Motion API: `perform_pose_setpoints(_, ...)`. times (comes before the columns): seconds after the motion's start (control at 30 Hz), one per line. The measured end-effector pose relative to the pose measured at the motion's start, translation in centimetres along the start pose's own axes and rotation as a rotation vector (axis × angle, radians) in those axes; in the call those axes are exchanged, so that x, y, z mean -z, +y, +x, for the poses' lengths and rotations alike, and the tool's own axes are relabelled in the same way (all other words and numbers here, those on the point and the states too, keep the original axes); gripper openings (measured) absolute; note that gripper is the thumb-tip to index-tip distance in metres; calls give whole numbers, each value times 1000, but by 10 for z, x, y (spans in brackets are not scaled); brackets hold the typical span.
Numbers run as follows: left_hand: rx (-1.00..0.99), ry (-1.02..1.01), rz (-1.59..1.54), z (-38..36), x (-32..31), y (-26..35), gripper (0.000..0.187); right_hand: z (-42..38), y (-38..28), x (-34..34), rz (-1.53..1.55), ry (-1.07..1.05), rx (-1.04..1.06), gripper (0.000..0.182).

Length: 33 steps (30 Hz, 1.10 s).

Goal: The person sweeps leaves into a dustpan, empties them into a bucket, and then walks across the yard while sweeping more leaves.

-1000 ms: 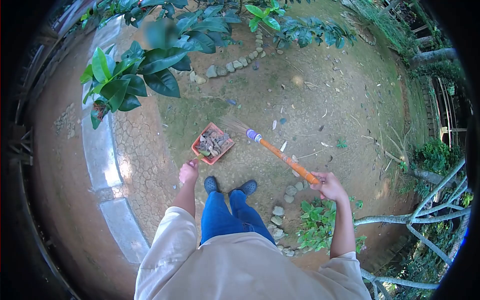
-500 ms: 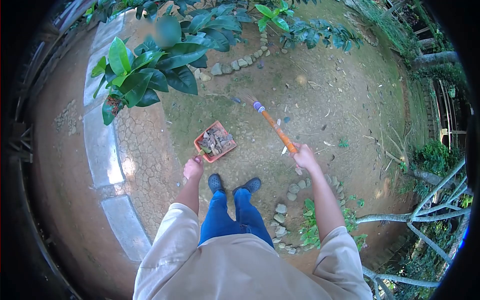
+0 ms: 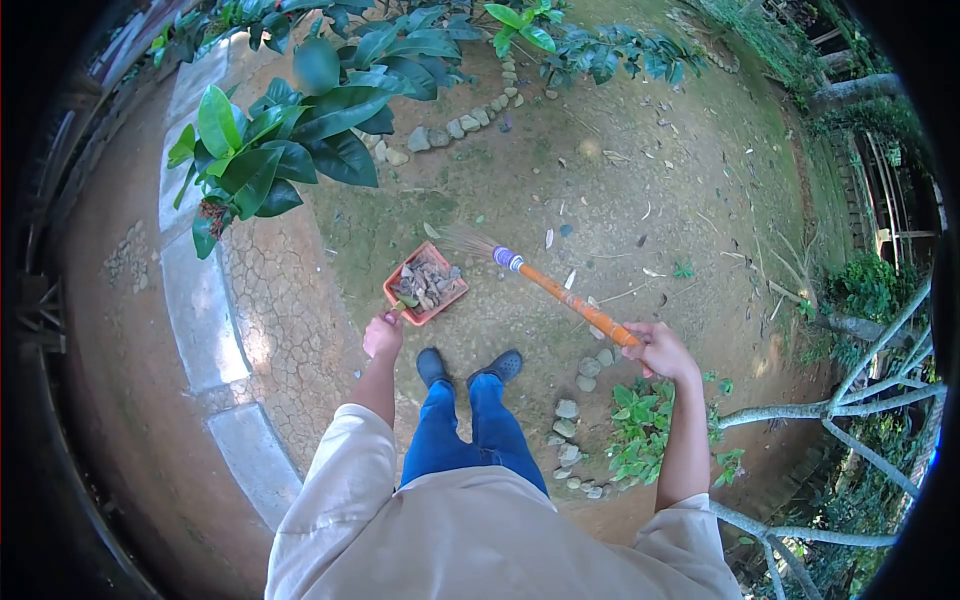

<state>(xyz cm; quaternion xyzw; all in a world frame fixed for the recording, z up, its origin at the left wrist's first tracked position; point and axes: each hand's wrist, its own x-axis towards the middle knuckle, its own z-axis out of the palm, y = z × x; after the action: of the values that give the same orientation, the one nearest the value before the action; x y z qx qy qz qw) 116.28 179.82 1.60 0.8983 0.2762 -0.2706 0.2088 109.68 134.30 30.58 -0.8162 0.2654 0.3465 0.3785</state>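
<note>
My left hand (image 3: 382, 336) is closed around the short handle of an orange dustpan (image 3: 461, 291), low in front of my feet. Dry brown leaves (image 3: 428, 280) are heaped in the pan. In my right hand (image 3: 662, 352) is a stick broom (image 3: 568, 298) with an orange handle and a purple-and-white binding. The broom slants up and left, and its thin bristles (image 3: 467, 240) fan out just beyond the pan's upper right edge, apart from it. A single leaf (image 3: 431, 231) lies by the bristle tips.
A leafy branch (image 3: 290, 140) hangs across the upper left. Pale concrete slabs (image 3: 200, 310) run along the left. Stones curve at the top (image 3: 455, 128) and around a green plant (image 3: 640, 430) at the lower right. Bare branches (image 3: 780, 412) stick in from the right. Scattered leaves dot the ground.
My right hand has moved right and down, and the broom lies flatter, its bristles lower and nearer the dustpan. My left hand and the pan have barely shifted.
</note>
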Motion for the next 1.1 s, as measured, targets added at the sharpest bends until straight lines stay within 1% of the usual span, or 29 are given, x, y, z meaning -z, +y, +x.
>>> perform_pose_setpoints(0.2,-6,51,6,-9,16,4,34,41,14,-14,136,89,12,60)
perform_pose_setpoints(0.33,9,40,-12,1,17,-10,34,71,23,-29,164,140,11,59)
perform_pose_setpoints(0.43,28,60,-14,1,17,-17,35,86,28,-42,266,149,-28,59)
perform_pose_setpoints(0.47,35,62,-8,2,15,-19,35,87,30,-43,243,114,-34,59)
perform_pose_setpoints(0.57,46,63,0,1,13,-23,36,79,34,-49,185,-3,-50,60)
perform_pose_setpoints(0.63,44,53,-12,-1,11,-25,36,54,27,-46,166,-86,-59,60)
perform_pose_setpoints(0.73,43,44,-36,-2,6,-25,37,16,18,-35,142,-114,-70,61)
perform_pose_setpoints(0.83,53,57,-31,-7,9,-21,37,-7,32,-29,194,-109,-57,60)
perform_pose_setpoints(0.93,49,61,-31,-10,13,-23,38,-7,31,-31,260,-103,-3,61)
perform_pose_setpoints(1.1,26,81,-13,-9,14,-37,37,18,20,-43,264,-24,48,62)
